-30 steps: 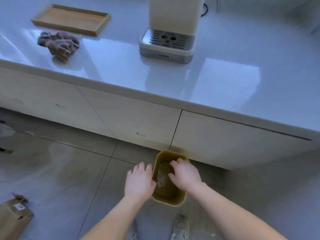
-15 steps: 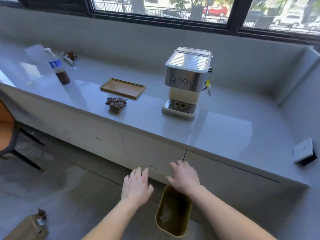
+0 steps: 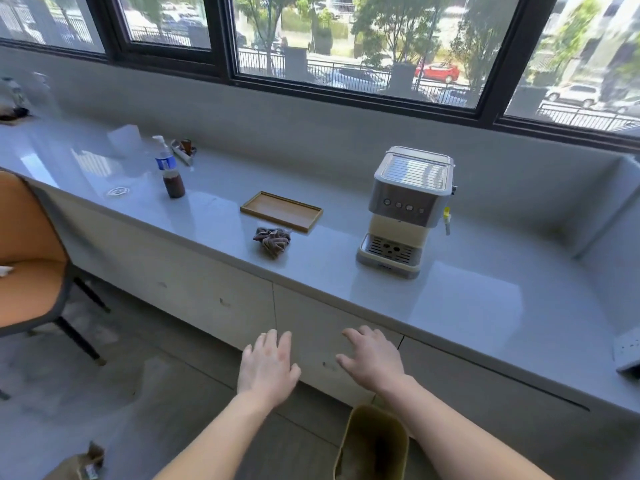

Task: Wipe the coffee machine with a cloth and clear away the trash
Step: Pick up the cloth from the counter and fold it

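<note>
The silver and cream coffee machine (image 3: 408,213) stands on the grey counter (image 3: 467,299). A crumpled brown cloth (image 3: 272,239) lies to its left, near the counter's front edge. On the floor below sits a yellow-green trash bin (image 3: 372,445). My left hand (image 3: 266,367) and my right hand (image 3: 374,356) hover palm down above the bin, in front of the cabinet doors. Both are empty with fingers spread. The bin's inside is dark, and I cannot make out its contents.
A wooden tray (image 3: 281,211) lies behind the cloth. A bottle of dark liquid (image 3: 170,173) stands further left. An orange chair (image 3: 27,265) is at the left, a brown paper bag (image 3: 78,467) on the floor, a white socket box (image 3: 627,351) at the counter's right end.
My view has risen from the floor bin to the counter and window. Both hands have lifted away from the bin's rim and now hover higher, in front of the cabinets.
</note>
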